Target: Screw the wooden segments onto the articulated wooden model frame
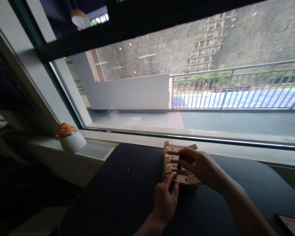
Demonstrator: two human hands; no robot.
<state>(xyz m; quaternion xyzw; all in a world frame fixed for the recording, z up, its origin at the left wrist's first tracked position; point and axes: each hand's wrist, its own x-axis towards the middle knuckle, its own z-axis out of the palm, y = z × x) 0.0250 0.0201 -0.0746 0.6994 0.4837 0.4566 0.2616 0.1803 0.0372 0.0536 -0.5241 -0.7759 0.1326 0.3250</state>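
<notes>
A light wooden assembly of stacked notched pieces with holes lies on the dark table near the window. My right hand rests over its right side, fingers curled on a small black part at the middle of the wood. My left hand comes from below, its fingers pinched together against the assembly's near edge. What the left fingers hold is hidden.
A white pot with an orange lid stands on the windowsill at left, beside a vent grille. Small wood bits lie scattered on the table. A flat object's corner shows at bottom right. A large window is ahead.
</notes>
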